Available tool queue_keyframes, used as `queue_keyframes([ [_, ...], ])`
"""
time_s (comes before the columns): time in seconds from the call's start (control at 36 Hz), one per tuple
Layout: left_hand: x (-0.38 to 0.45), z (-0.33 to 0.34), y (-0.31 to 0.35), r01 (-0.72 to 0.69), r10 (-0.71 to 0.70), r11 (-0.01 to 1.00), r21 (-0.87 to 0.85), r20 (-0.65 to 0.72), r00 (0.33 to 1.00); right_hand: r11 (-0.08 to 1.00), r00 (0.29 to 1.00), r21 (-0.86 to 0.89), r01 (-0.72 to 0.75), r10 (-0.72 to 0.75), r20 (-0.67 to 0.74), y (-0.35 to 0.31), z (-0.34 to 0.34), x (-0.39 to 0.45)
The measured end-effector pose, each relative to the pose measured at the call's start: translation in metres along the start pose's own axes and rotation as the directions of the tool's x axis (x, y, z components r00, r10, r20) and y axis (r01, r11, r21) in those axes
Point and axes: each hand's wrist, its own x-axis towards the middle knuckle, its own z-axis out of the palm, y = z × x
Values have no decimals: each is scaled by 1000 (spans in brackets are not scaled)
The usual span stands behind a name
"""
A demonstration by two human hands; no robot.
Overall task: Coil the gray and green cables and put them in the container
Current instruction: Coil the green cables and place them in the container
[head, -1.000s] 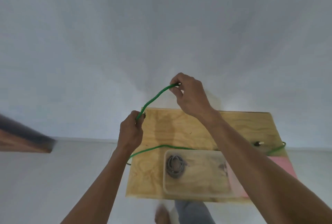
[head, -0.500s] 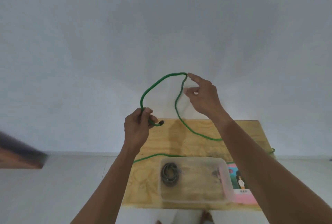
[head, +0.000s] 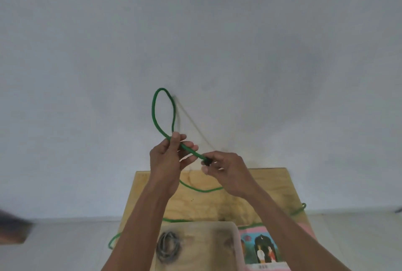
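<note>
The green cable (head: 154, 111) stands in one upright loop above my hands. My left hand (head: 167, 162) pinches the loop's crossing between thumb and fingers. My right hand (head: 226, 170) holds the cable's black end plug just to the right of it. More green cable trails over the wooden board (head: 269, 186) and off both its sides. The gray cable (head: 168, 246) lies coiled in the clear plastic container (head: 236, 240) at the board's near edge.
A pink printed card (head: 264, 249) lies to the right of the container. A white wall rises behind the board. A dark brown object (head: 13, 230) shows at the far left on the pale floor.
The wide loop has narrowed into a tall one. My right hand came down from the loop's top to the plug end beside my left hand, which now pinches the crossing.
</note>
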Motion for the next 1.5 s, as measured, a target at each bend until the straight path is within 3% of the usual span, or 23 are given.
queue_keyframes([
  [0.08,-3,15,-2,-111,97,974,198,81,992,988,1000,154,18,-14,-27,-1,-9,1],
  [0.17,-9,24,-5,-218,154,883,417,183,971,963,999,269,20,-12,-32,-8,-11,2],
  [0.22,-13,30,-8,-241,193,858,453,150,970,955,1000,295,15,-7,-31,-12,-10,3],
  [0.36,-21,39,0,-250,272,893,373,-6,962,978,990,202,-44,15,142,-16,-21,6],
  [0.44,-25,38,15,-263,274,909,323,13,962,998,997,44,43,-46,68,-24,-36,14],
  [0.56,-34,34,34,-191,161,939,287,124,979,964,953,-15,265,-264,-148,-53,-50,29],
  [0.69,-50,43,50,-76,24,985,153,317,948,834,835,39,550,-550,-7,-88,-50,48],
  [0.75,-56,47,56,-54,16,995,85,392,920,788,789,-37,615,-614,31,-93,-41,57],
  [0.81,-58,50,61,-35,31,999,2,443,896,698,723,-229,678,-690,37,-94,-37,62],
  [0.86,-56,49,67,-41,69,997,-68,471,880,727,748,-221,651,-664,19,-96,-30,65],
  [0.94,-49,47,73,-90,138,988,-124,460,877,854,845,152,498,-517,138,-98,-18,56],
  [0.97,-46,46,74,-101,154,985,-139,446,882,880,877,195,434,-462,131,-97,-16,53],
  [1.03,-40,44,78,-126,182,979,-158,421,888,891,894,-75,447,-442,73,-90,-7,49],
  [1.06,-36,43,80,-140,196,977,-163,409,891,901,909,-120,417,-414,56,-84,-2,49],
  [1.11,-28,41,86,-159,218,971,-180,376,901,933,940,-113,341,-335,64,-84,5,43],
  [1.17,-19,39,92,-194,254,960,-202,340,905,951,949,42,308,-310,63,-84,8,36],
  [1.28,-1,34,99,-359,365,930,-74,282,887,959,978,224,174,-195,75,-87,8,28],
  [1.36,12,32,103,-461,430,885,65,266,863,971,980,181,157,-175,90,-89,3,24],
  [1.5,20,37,101,-528,471,825,200,275,839,964,963,-70,257,-250,97,-97,-14,22],
])
